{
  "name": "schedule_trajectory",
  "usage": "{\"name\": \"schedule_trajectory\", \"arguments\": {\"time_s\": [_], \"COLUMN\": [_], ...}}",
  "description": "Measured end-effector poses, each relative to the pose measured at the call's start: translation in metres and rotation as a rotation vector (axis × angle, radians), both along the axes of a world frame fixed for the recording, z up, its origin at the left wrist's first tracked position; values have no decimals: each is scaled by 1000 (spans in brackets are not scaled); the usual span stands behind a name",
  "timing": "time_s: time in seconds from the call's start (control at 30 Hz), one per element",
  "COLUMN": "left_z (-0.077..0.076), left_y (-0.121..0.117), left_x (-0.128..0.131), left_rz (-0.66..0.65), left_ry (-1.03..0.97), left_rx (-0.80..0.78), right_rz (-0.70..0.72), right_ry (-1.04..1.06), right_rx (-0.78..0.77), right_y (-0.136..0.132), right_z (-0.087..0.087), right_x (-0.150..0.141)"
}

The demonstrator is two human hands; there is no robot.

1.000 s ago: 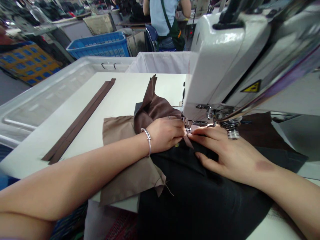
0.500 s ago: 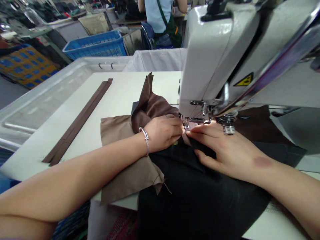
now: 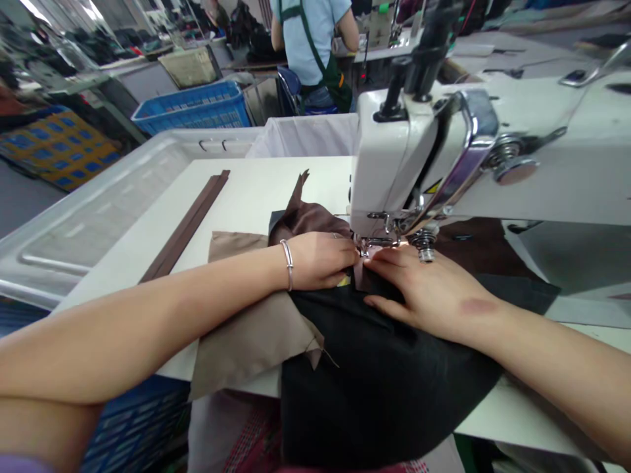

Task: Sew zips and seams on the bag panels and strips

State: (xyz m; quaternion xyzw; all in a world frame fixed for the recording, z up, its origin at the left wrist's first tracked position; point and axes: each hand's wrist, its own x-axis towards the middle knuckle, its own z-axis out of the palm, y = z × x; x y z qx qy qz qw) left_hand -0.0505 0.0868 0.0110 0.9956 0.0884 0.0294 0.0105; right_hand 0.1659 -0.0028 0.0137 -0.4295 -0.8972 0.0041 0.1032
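Translucent tub seen at left, white cloth draped next to it. Behind, blue crate set near beige box; yellow-and-blue container placed farther left. Blue chair occupied by person in light-blue top.

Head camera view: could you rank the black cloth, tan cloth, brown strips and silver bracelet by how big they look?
1. Black cloth
2. Tan cloth, partly hidden
3. Brown strips, also partly hidden
4. Silver bracelet
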Motion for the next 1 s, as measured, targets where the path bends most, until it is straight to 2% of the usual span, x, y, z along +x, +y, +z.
{"name": "schedule_trajectory", "arguments": {"time_s": [0.1, 0.23, 0.3, 0.43, 0.53, 0.7, 0.83, 1.0], "left_z": [-7, -12, -11, -12, -16, -19, -14, -9], "left_y": [5, 6, 4, 0, 1, 1, 0, 13], "left_x": [-1, -6, -7, -4, -1, -1, -2, -4], "left_rz": [-50, 37, 0, -101, -73, 85, 98, 79], "left_ry": [-57, -184, -180, -99, -114, -228, -252, -215], "left_rx": [46, -80, -87, 107, 163, -9, -71, -72], "right_rz": [-33, -69, -66, -65, -82, -118, -131, -115], "right_ry": [-35, -89, -100, -98, -109, -165, -234, -223], "right_rx": [9, 46, 53, 81, 99, 129, 202, 180], "right_y": [0, -2, -4, -5, -5, -3, -2, -1], "right_z": [4, 5, 5, 6, 8, 7, 0, -6], "right_x": [-7, -12, -13, -14, -16, -23, -32, -41]}}
